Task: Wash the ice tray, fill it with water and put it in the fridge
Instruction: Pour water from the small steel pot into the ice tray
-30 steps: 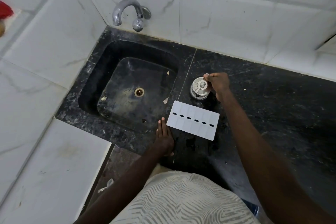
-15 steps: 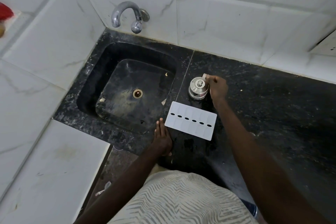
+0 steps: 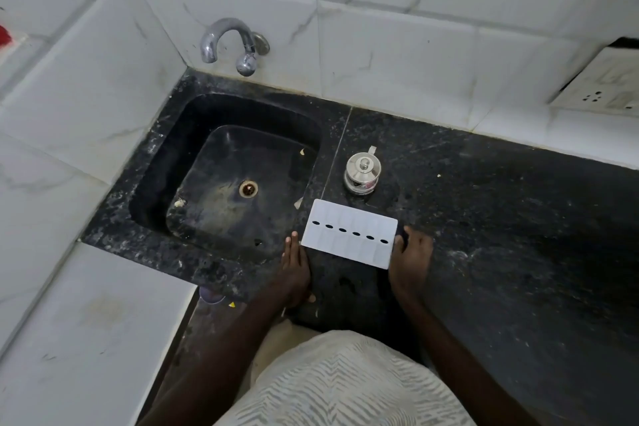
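While both hands are low at the near edge of the counter (image 3: 501,235), I judge the step in hand to be lifting the ice tray (image 3: 349,233) to bring it to the sink (image 3: 214,183). The left hand (image 3: 294,270) lies flat on the counter with its fingers (image 3: 293,245) straight, just beside the tray's left short end, and holds nothing. The right hand (image 3: 411,263) is against the right short end, but I cannot tell if its fingers already pinch the edge. The tray lies flat between the two hands, just right of the sink rim. I would take both short ends, lift it level and move it left, away from the small steel pot (image 3: 362,173) behind it. Scraps lie in the basin, so I would hold the tray under the tap (image 3: 228,40) and not lay it down.
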Demonstrator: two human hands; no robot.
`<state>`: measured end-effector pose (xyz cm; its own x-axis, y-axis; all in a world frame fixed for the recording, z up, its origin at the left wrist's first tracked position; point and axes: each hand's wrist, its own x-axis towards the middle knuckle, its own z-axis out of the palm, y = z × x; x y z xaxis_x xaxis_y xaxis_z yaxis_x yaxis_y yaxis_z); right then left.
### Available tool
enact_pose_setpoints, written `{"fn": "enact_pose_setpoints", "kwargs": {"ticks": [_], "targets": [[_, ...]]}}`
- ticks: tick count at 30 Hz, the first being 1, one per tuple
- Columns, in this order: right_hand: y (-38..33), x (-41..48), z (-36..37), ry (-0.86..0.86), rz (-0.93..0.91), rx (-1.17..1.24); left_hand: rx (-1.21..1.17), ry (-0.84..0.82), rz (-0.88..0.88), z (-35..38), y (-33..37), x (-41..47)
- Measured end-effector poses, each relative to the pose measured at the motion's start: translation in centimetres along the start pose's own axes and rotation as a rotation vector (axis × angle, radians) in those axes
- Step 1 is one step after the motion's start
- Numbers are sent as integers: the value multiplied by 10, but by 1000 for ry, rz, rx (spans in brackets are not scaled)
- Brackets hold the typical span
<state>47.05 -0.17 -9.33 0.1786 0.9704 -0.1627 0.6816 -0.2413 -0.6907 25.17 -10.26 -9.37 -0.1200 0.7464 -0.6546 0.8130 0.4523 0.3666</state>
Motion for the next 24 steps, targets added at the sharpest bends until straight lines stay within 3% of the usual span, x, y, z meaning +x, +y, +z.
{"fn": "enact_pose_setpoints", "kwargs": {"ticks": [2, 6, 9, 16, 24], "targets": [[1, -4, -3, -40, 3, -39, -173, 118, 26, 1, -1, -1], [-3, -5, -8, -118, 24, -69, 33, 26, 123, -2, -17, -8], [-7, -8, -10, -137, 1, -76, -46, 56, 136, -6, -20, -11], [-7, -17, -12, -219, -14, -57, -363, 345, 52, -24, -13, -18], [-11, -21, -17, -236, -25, -59, -358, 458, 59, -41, 9, -7]]}}
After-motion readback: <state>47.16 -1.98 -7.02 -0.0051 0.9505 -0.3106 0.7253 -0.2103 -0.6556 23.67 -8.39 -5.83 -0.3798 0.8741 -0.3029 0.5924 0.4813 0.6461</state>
